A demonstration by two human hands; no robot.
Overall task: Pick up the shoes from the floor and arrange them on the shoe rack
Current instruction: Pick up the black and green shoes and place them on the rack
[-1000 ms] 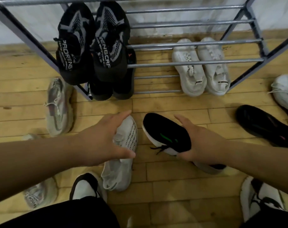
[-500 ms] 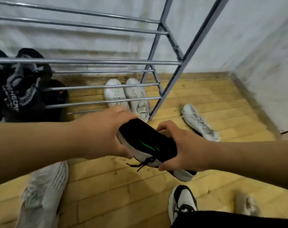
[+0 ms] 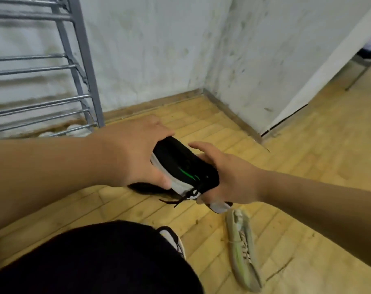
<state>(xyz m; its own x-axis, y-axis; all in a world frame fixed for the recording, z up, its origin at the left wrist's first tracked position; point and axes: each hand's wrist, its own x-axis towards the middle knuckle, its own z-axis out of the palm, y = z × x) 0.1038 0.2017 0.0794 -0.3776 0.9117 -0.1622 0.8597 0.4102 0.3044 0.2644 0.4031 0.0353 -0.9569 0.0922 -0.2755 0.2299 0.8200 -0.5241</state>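
The black knit sneaker with white sole and green stripe [image 3: 180, 164] is held aloft, heel gripped by the right hand [image 3: 229, 179], toe wrapped in the fingers of the left hand [image 3: 135, 155], pointing toward the grey metal-bar shoe rack [image 3: 80, 60] beyond.

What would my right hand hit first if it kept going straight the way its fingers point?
Most likely the left hand, gripping the toe of the black shoe. The right hand, at the heel, points along the shoe toward it. The shoe rack stands beyond, though depth is unclear.
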